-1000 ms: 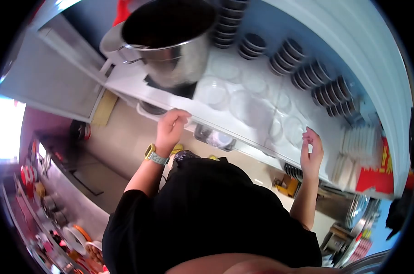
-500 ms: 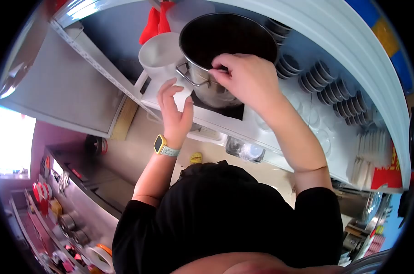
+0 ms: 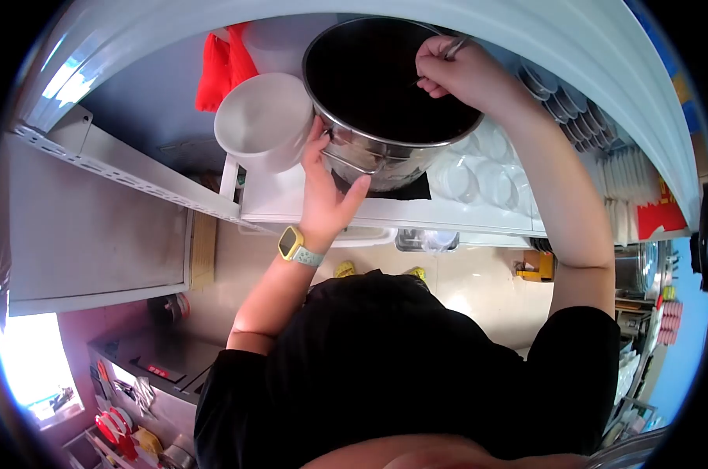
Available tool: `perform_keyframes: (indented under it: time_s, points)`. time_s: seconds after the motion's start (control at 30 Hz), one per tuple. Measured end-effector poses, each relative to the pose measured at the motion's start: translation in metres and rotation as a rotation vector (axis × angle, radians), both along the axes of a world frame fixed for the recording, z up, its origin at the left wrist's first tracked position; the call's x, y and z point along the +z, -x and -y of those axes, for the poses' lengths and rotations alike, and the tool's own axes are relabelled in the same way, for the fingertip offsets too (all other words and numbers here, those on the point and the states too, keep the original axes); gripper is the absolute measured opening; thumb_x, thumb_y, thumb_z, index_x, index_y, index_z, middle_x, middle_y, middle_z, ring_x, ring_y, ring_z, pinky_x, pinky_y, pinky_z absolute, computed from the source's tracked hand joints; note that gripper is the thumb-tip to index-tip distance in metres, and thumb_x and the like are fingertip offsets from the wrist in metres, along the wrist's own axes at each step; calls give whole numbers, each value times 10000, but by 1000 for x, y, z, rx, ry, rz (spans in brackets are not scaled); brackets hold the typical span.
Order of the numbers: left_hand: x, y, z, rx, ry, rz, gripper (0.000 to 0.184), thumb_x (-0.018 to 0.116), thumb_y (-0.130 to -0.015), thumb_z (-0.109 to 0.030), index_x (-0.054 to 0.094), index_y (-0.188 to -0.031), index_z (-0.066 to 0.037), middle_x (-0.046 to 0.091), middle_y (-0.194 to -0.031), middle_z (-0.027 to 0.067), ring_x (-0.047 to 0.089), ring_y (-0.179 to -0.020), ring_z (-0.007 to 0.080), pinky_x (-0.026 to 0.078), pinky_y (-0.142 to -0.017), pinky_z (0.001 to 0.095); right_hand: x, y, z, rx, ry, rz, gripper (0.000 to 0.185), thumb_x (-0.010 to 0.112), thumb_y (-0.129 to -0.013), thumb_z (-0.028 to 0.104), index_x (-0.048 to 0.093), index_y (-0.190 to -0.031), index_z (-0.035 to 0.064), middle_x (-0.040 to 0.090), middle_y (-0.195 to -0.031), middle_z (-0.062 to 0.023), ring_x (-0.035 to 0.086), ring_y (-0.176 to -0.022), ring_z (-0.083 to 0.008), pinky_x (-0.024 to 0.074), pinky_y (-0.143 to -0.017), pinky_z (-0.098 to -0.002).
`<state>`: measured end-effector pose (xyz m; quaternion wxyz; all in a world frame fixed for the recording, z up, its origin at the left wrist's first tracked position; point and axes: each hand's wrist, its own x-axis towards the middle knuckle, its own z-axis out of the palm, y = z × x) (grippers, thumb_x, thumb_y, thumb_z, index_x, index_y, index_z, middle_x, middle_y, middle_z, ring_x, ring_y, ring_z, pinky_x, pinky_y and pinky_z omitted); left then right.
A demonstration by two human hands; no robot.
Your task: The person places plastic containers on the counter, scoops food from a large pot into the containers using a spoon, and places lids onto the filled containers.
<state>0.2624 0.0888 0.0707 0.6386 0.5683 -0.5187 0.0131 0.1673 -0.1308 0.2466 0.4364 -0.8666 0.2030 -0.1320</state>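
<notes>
A large stainless steel pot with dark contents stands on the white shelf. My left hand, wearing a yellow watch, is against the pot's left side by its wire handle. Its thumb is spread away from the fingers, which are partly hidden at the pot wall. Over the pot's right part, my right hand is closed round a thin metal utensil handle. The utensil's other end cannot be made out against the dark inside. A white bowl stands left of the pot, close to my left fingers.
Clear plastic cups and stacked dark-rimmed containers stand to the right. A white shelf beam curves overhead, and a perforated upright runs along the left. Red cloth hangs behind the bowl. A metal tray sits lower down.
My right hand has moved right and farther over the pot, and the metal handle now shows in it. My left hand has come up against the pot's side. The view has shifted.
</notes>
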Motion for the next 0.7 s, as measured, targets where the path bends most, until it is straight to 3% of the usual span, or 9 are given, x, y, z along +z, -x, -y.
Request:
perform_keyframes:
  time_s: [0.13, 0.23, 0.33, 0.4, 0.43, 0.53, 0.6, 0.67, 0.7]
  points:
    - [4, -6, -4, -24, -12, -18, 650, 686, -840, -121, 292, -1348, -28, 222, -1538, 332, 278, -1427, 436, 222, -1157, 500, 13, 3, -14, -16, 129, 81, 204, 620, -961, 216, 683, -938, 23, 696, -850, -47, 646, -724, -86, 552, -692, -236]
    - [-1, -12, -6, -11, -24, 11, 605, 680, -850, -131, 327, -1330, -25, 267, -1514, 345, 298, -1412, 455, 237, -1148, 501, -9, -10, -2, 12, 270, 133, 228, 634, -968, 239, 725, -972, 30, 702, -851, -30, 644, -707, -99, 558, -716, -243]
    - [1, -13, -5, -10, -21, -4, 569, 679, -856, -145, 354, -1306, -20, 288, -1498, 353, 305, -1404, 466, 240, -1143, 502, -26, -32, -5, 211, 629, 415, 223, 646, -955, 244, 748, -995, 50, 703, -783, -44, 616, -645, -115, 535, -667, -257]
    - [5, -14, -8, -25, -30, 13, 561, 670, -866, -156, 350, -1307, -23, 281, -1500, 355, 304, -1405, 464, 236, -1145, 502, -23, -36, -20, 115, 444, -31, 211, 656, -943, 257, 745, -976, 68, 669, -692, -93, 567, -573, -157, 490, -599, -292]
    - [5, -15, -8, -27, -33, 14, 561, 670, -866, -156, 350, -1307, -23, 281, -1500, 355, 304, -1405, 464, 236, -1145, 502, -23, -39, -21, 228, 556, -24, 212, 651, -941, 262, 738, -939, 68, 635, -658, -128, 528, -538, -202, 449, -568, -317]
    - [6, -14, -7, -49, -6, 8, 553, 665, -876, -171, 349, -1303, -16, 278, -1500, 358, 303, -1404, 467, 231, -1148, 498, -18, -40, -29, 320, 661, -100, 221, 635, -950, 248, 726, -886, 58, 627, -651, -130, 510, -523, -225, 445, -561, -319]
    - [5, -13, -5, -21, -10, 15, 548, 661, -888, -192, 346, -1297, -5, 274, -1502, 359, 303, -1402, 470, 228, -1149, 494, -14, -33, -36, 311, 644, -136, 268, 609, -970, 266, 712, -874, 38, 641, -657, -106, 560, -542, -190, 476, -572, -299]
    - [5, -13, -4, -22, -22, 4, 548, 661, -892, -201, 345, -1293, -1, 270, -1504, 361, 304, -1402, 470, 229, -1150, 490, -14, -27, -40, 258, 288, -49, 342, 568, -998, 309, 706, -879, 20, 663, -689, -76, 623, -593, -146, 521, -601, -270]
    - [5, -12, -5, -17, -38, -6, 549, 661, -895, -211, 344, -1289, 3, 266, -1507, 362, 304, -1403, 470, 230, -1150, 485, -10, -23, -45, 256, 288, -50, 342, 568, -998, 309, 706, -879, 20, 663, -689, -76, 623, -593, -146, 521, -601, -270]
